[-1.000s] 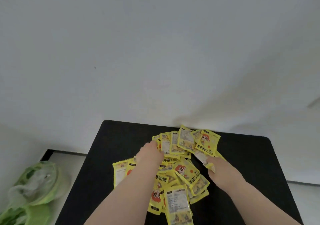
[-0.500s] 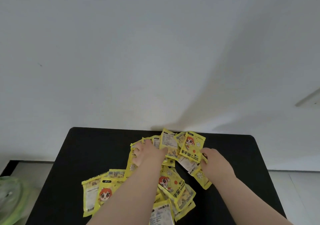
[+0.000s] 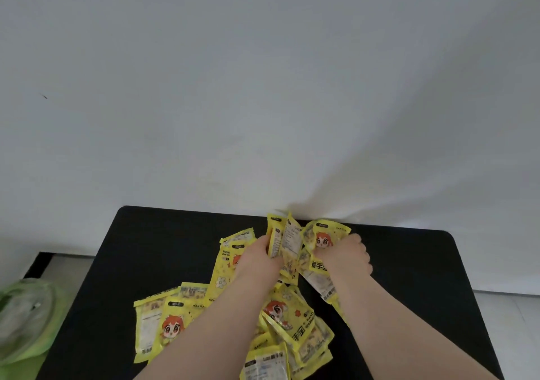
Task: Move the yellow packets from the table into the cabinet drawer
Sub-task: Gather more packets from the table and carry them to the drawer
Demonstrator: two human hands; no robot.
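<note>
Several yellow packets lie scattered on a black table (image 3: 152, 248). My left hand (image 3: 257, 260) and my right hand (image 3: 349, 257) press together from both sides on a bunch of yellow packets (image 3: 295, 239) near the table's far edge, and the bunch stands up between them. More loose packets (image 3: 163, 321) lie flat at the near left, and another heap (image 3: 292, 324) lies between my forearms. No cabinet or drawer is in view.
A white wall (image 3: 263, 87) rises right behind the table. A green and clear plastic bag (image 3: 26, 318) sits low at the left, beside the table. Pale floor (image 3: 508, 312) shows to the right.
My two hands have closed in toward each other and bunched the far packets upright between them. The view has shifted slightly, so the table sits further right.
</note>
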